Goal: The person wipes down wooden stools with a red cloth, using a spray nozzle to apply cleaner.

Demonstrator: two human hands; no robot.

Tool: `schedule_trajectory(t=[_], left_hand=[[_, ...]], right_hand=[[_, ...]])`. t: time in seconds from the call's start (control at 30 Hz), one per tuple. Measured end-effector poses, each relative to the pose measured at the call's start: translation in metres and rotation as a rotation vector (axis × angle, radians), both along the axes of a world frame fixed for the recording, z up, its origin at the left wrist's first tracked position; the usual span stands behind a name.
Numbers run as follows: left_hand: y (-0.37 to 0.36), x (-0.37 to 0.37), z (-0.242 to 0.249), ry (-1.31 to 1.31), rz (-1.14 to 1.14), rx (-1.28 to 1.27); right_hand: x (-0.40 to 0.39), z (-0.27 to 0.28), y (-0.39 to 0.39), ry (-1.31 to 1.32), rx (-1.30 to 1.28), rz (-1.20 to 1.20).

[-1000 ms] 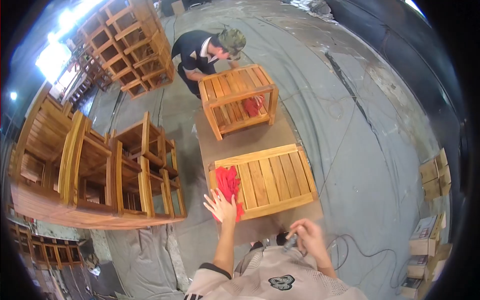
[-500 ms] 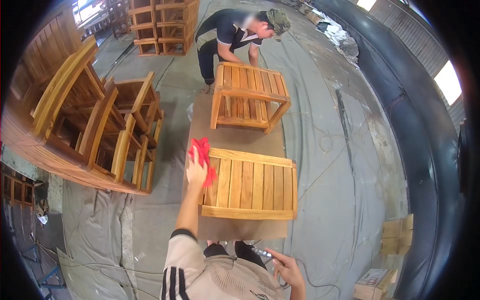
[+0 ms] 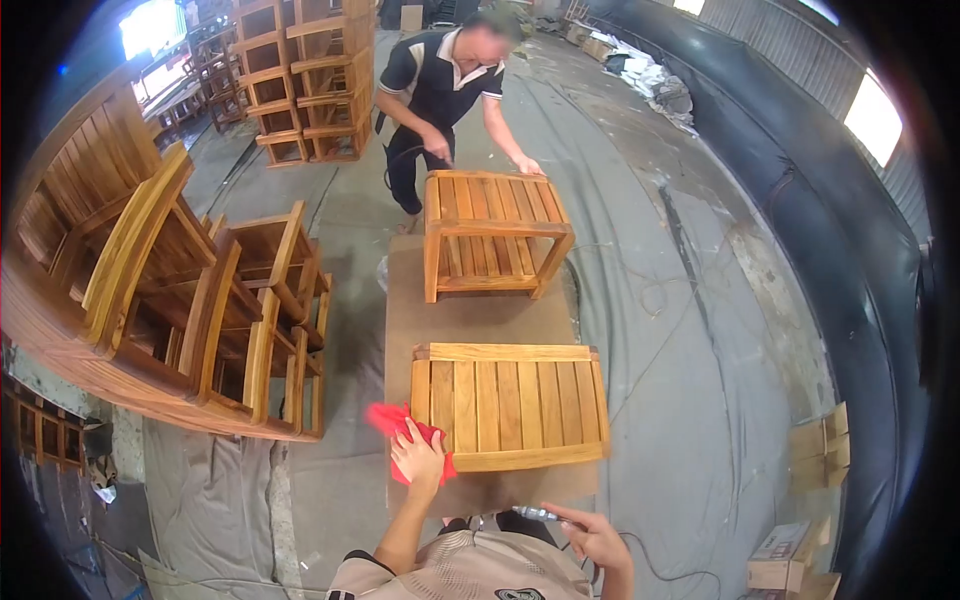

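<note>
While the left hand (image 3: 418, 460) lies open-fingered over a red cloth (image 3: 385, 419), presumably to keep it flat against the near-left corner of a slatted wooden table (image 3: 520, 405), the right hand (image 3: 600, 545), apart from it, closes round a metal tool (image 3: 536, 514), seemingly held clear of the wood. Beyond, on the same brown sheet (image 3: 490, 322), a co-worker (image 3: 440, 85) touches a second slatted table (image 3: 500, 200).

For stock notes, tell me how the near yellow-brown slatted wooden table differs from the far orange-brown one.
The near table looks yellower; the far table, more orange. The near table shows just its slatted top; the far table shows a lower slatted shelf. Both are wooden.
</note>
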State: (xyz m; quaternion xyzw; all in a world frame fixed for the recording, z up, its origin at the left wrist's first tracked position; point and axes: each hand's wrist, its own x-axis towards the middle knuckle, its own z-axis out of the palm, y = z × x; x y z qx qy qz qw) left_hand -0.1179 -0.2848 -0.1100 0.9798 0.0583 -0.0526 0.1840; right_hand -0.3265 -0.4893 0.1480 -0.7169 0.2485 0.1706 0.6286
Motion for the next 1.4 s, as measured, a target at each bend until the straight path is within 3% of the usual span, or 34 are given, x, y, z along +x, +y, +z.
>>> schedule_trajectory(t=[0.2,0.37,0.43,0.47,0.6,0.63,0.73,0.8,0.97,1.07,1.17,1.3,1.4], left_hand=[[-0.024,0.079,-0.011,-0.216,-0.206,0.05],[-0.042,0.176,-0.038,-0.34,-0.351,0.025],[-0.05,0.198,-0.018,-0.303,-0.233,-0.056],[-0.055,0.2,-0.006,-0.234,-0.147,-0.12],[-0.095,0.137,0.003,-0.451,-0.096,-0.336],[-0.105,0.109,-0.011,-0.492,-0.204,-0.391],[-0.112,-0.009,0.004,-0.245,-0.656,-0.549],[-0.11,-0.058,0.009,-0.168,-0.826,-0.692],[-0.115,-0.022,0.004,-0.311,-0.915,-0.557],[-0.135,0.052,-0.012,-0.435,-0.715,-0.38],[-0.165,0.125,-0.035,-0.429,-0.413,-0.091],[-0.221,0.144,-0.016,-0.256,-0.025,-0.122],[-0.261,0.098,-0.012,-0.178,-0.056,-0.069]], right_hand=[[0.008,-0.012,0.01,-0.019,-0.039,0.018],[0.018,-0.006,0.026,-0.26,-0.053,-0.551],[0.018,0.0,0.026,-0.261,-0.134,-0.777],[0.01,0.0,0.022,-0.233,-0.151,-0.765],[-0.018,-0.003,0.008,-0.17,-0.142,-0.728],[-0.026,-0.006,0.009,-0.158,-0.121,-0.72],[-0.038,-0.03,0.013,-0.277,-0.278,-0.729],[-0.04,-0.018,0.013,-0.191,-0.14,-0.629],[-0.05,-0.014,-0.011,-0.117,0.007,-0.422],[-0.049,-0.014,-0.023,-0.111,0.076,-0.8],[-0.053,-0.027,-0.055,-0.049,-0.109,-0.987],[-0.071,-0.051,-0.113,-0.021,-0.024,-0.927],[-0.083,-0.08,-0.149,-0.084,0.017,-0.771]])
